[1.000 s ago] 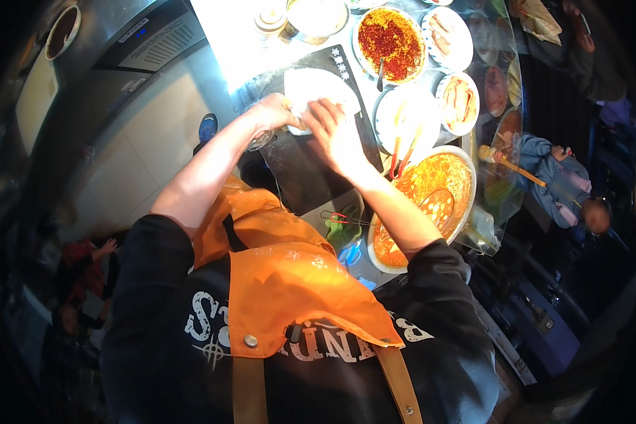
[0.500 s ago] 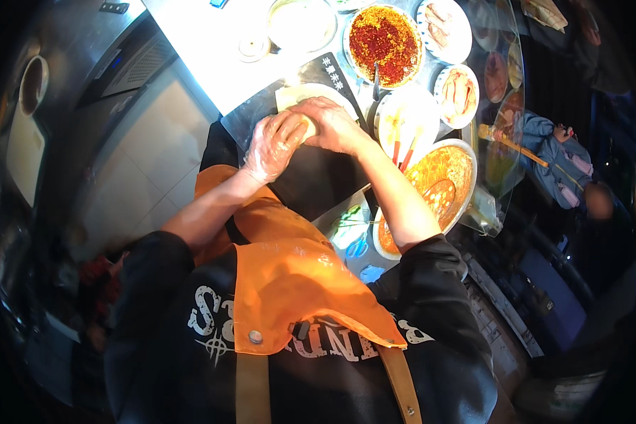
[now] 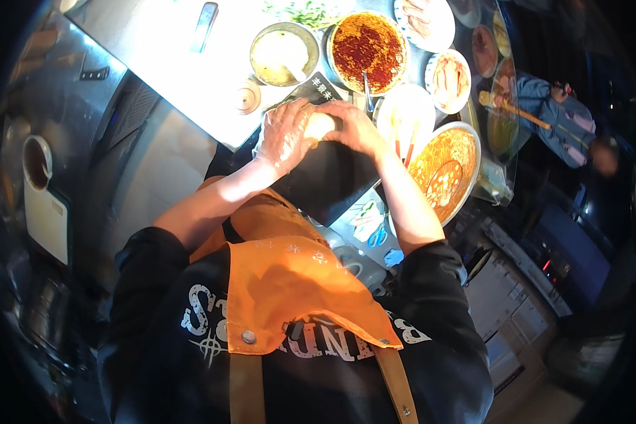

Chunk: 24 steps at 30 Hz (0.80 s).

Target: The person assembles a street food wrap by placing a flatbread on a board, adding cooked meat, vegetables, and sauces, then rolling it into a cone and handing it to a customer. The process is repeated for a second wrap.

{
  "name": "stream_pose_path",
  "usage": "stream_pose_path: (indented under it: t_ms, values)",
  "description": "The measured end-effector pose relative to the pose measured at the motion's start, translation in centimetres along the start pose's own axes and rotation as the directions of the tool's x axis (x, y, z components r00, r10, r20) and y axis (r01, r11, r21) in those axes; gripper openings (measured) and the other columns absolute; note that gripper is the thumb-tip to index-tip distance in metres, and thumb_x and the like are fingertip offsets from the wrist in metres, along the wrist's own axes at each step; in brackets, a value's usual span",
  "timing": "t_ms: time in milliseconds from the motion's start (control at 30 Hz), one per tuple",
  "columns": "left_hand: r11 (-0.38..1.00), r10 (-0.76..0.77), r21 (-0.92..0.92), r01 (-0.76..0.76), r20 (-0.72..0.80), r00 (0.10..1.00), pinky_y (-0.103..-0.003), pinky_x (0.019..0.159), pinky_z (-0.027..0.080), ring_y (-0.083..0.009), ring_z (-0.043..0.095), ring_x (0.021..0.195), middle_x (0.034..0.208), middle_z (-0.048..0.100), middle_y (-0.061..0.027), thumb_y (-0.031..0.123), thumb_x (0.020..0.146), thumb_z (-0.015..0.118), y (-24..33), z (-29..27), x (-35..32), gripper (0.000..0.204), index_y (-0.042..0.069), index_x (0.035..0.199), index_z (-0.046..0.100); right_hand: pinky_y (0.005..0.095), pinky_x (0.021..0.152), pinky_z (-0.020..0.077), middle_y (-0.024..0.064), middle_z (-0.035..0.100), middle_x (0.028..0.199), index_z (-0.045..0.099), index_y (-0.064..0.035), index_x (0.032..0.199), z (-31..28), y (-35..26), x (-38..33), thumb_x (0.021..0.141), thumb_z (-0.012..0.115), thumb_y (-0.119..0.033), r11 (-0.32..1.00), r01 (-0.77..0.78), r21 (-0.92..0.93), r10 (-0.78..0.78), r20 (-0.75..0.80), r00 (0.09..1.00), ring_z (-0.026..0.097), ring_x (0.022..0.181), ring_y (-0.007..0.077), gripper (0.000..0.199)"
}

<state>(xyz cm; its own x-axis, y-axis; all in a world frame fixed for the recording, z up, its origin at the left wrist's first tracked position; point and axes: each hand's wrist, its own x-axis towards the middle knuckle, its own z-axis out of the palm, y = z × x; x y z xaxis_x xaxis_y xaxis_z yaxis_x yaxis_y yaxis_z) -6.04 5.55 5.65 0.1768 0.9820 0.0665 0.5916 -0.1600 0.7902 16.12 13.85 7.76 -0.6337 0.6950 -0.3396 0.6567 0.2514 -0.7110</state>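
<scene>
- Left forearm [image 3: 208, 192] slants from near left toward far right, bare below the sleeve.
- Left hand [image 3: 283, 133] is cupped, its fingers together, in clear film.
- Right forearm [image 3: 408, 198] slants toward far left.
- Right hand [image 3: 357, 127] curls inward, facing the left.

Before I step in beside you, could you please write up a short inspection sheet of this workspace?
Surface: white tabletop, partly washed out by glare; black board below the hands.
Job's things: a pale round piece, held between both hands over the board; its exact kind cannot be told.
Clutter: metal bowl with pale contents; bowl of red flakes; basin of orange-red sauce; blue scissors.
Hands: left hand, apparently in a clear glove, at the piece's left; right hand with fingers curved around its right side.
Cables: nothing seen.
Surroundings: a person in blue at the right of the view.
</scene>
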Motion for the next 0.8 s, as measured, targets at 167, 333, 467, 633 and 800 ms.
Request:
stream_pose_path:
  t_ms: [167, 333, 467, 633, 800]
  values:
    - [0.973, 0.224, 0.049, -0.225, 0.032, 0.974, -0.052, 0.106, 0.047, -0.0384, 0.063, 0.122, 0.133, 0.068, -0.0149, 0.015, 0.075, 0.086, -0.8, 0.5, 1.5, 0.054, 0.004, 0.125, 0.069, 0.0397, 0.113, 0.051, 0.0144, 0.074, 0.134, 0.071, -0.0073, 0.138, -2.2, -0.7, 1.1, 0.075, 0.091, -0.005, 0.987, -0.151, 0.053, 0.149, 0.049, 0.988, 0.068, 0.127, 0.0329, 0.066]
    - [0.96, 0.242, -0.123, -0.25, -0.077, 0.967, -0.049, 0.093, 0.058, -0.0403, 0.073, 0.102, 0.111, 0.077, -0.0161, 0.006, 0.073, 0.084, -2.5, 2.4, 3.4, 0.042, 0.003, 0.114, 0.074, 0.044, 0.111, 0.0517, 0.014, 0.073, 0.131, 0.072, -0.0039, 0.125, -0.6, -2.8, -2.2, 0.075, 0.09, -0.01, 0.968, -0.091, -0.233, 0.045, -0.194, 0.98, 0.065, 0.129, 0.0346, 0.053]
    - [0.967, 0.254, -0.056, -0.251, 0.056, 0.966, -0.052, 0.102, 0.054, -0.0382, 0.069, 0.117, 0.122, 0.074, -0.0178, 0.017, 0.087, 0.077, -1.8, 2.3, 3.3, 0.029, 0.008, 0.115, 0.078, 0.0461, 0.106, 0.0539, 0.0168, 0.074, 0.121, 0.074, -0.0035, 0.118, 2.5, -3.9, -4.2, 0.081, 0.081, -0.01, 0.983, -0.08, -0.165, -0.021, -0.537, 0.844, 0.068, 0.119, 0.0374, 0.039]
    - [0.855, 0.275, 0.328, -0.402, 0.37, 0.887, -0.051, 0.111, 0.052, -0.0392, 0.066, 0.128, 0.14, 0.068, -0.0204, 0.019, 0.089, 0.082, 1.5, 1.8, 3.6, 0.053, 0.004, 0.138, 0.068, 0.0461, 0.091, 0.0602, 0.0143, 0.072, 0.106, 0.073, -0.0084, 0.112, 11.6, -10.1, -15.3, 0.091, 0.075, -0.016, 0.99, -0.072, 0.118, 0.135, -0.712, 0.69, 0.072, 0.103, 0.0367, 0.023]
    - [0.81, 0.406, 0.358, -0.464, 0.229, 0.885, -0.049, 0.114, 0.05, -0.0417, 0.064, 0.131, 0.137, 0.068, -0.025, 0.014, 0.092, 0.082, 4.2, 0.8, -0.7, 0.055, 0.0, 0.142, 0.064, 0.0432, 0.078, 0.0635, 0.0078, 0.078, 0.095, 0.079, -0.016, 0.102, 22.8, -8.4, -34.2, 0.093, 0.073, -0.025, 0.858, -0.378, 0.348, 0.51, -0.671, 0.538, 0.076, 0.086, 0.0309, 0.014]
